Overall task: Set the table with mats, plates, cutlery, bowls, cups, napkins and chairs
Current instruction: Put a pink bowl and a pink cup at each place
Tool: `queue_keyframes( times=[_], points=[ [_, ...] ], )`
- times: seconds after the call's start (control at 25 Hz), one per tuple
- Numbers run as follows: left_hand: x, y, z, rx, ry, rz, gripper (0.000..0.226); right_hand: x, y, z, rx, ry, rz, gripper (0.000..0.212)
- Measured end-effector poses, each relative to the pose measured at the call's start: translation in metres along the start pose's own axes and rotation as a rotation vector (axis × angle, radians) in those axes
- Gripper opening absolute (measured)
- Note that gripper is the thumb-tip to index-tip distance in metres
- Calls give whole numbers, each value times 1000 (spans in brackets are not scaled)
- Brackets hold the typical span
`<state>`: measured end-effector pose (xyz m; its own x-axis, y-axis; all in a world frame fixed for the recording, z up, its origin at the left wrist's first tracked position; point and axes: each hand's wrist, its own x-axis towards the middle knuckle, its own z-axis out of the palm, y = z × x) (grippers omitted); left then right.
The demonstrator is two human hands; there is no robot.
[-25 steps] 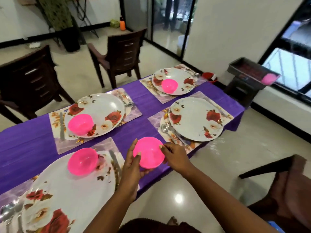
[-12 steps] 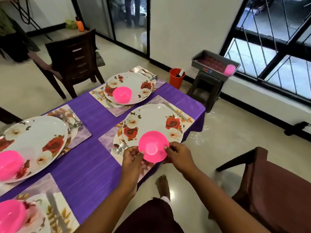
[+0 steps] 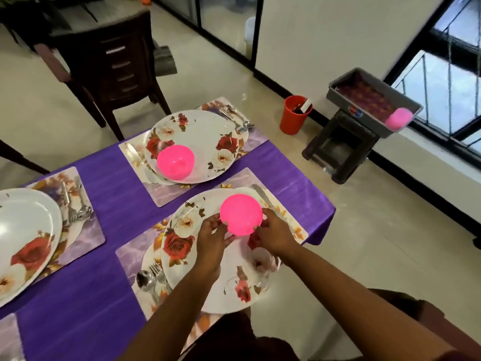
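Bowl: we hold a bright pink round plastic bowl (image 3: 240,214) upside down over the near floral white plate (image 3: 208,256).
Left hand (image 3: 212,237): our fingers curl on the bowl's left rim.
Right hand (image 3: 273,234): our fingertips pinch the right rim.
Plate: it lies on a purple placemat (image 3: 135,256), fork and spoon (image 3: 151,276) beside it.

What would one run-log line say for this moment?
step: placing bowl | hands: left hand and right hand hold pink bowl | where: over near floral plate | contact with plate: cannot tell
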<state>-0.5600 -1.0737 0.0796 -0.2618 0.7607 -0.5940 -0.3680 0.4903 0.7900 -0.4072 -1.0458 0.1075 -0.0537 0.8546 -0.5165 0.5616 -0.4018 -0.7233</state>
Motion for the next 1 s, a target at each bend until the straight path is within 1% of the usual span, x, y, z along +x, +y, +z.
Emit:
queue_keyframes(
  times=[0.08, 0.16, 0.24, 0.36, 0.56, 0.64, 0.68, 0.76, 0.8, 0.88, 0.92, 1.0],
  points=[
    [15, 4, 10, 2, 57, -41, 35, 18, -2, -4, -73, -38, -25, 47],
    [18, 7, 14, 9, 102, -35, 32, 28, -4, -5, -125, -50, -54, 48],
    [23, 7, 17, 4, 120, -27, 32, 40, -7, -8, -135, -74, -88, 50],
    [30, 10, 19, 38, 141, -48, 39, 57, -11, -11, -160, -90, -148, 53],
    [28, 10, 27, 32, 187, -74, 39, 71, -6, -17, -207, -91, -222, 53],
    [25, 11, 37, 58, 237, -65, 38, 79, -3, -25, -222, -101, -253, 52],
    [24, 10, 44, 90, 293, -51, 40, 83, -2, -30, -226, -111, -256, 53],
    [20, 5, 59, 234, 490, 28, 47, 88, 3, -45, -238, -139, -284, 53],
    [18, 3, 66, 359, 584, 114, 50, 89, 4, -53, -249, -149, -310, 51],
    [11, 0, 90, 604, 695, 310, 54, 95, 10, -76, -280, -171, -365, 47],
    [10, 0, 110, 679, 712, 398, 54, 100, 14, -94, -303, -183, -401, 44],
    [12, -1, 157, 762, 656, 565, 54, 111, 26, -133, -351, -177, -458, 39]
  ],
)
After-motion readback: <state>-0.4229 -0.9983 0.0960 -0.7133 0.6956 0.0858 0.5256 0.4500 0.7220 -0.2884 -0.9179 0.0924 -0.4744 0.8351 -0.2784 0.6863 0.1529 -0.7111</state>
